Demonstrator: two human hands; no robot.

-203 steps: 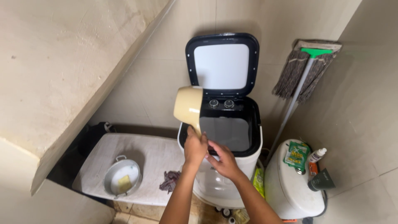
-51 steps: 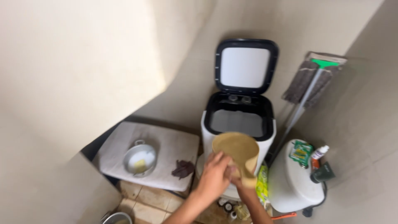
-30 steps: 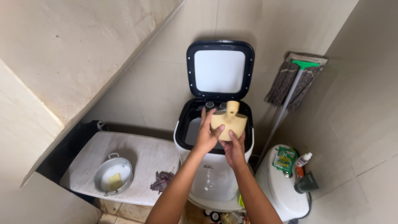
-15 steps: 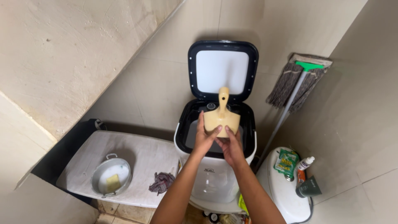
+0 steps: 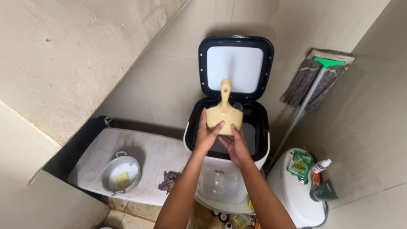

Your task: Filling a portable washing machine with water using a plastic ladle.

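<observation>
A low white desk [image 5: 144,148] carries a metal pan [image 5: 121,173] holding a yellow sponge [image 5: 123,180], with a crumpled cloth [image 5: 168,181] lying beside it.

Home washroom: tiled walls, washing machine [image 5: 227,169], mop [image 5: 311,80].

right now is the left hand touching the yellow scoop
Touching. The head view shows the left hand with its fingers wrapped against the side of the yellow scoop, held over the open washing machine, no gap between them.
</observation>
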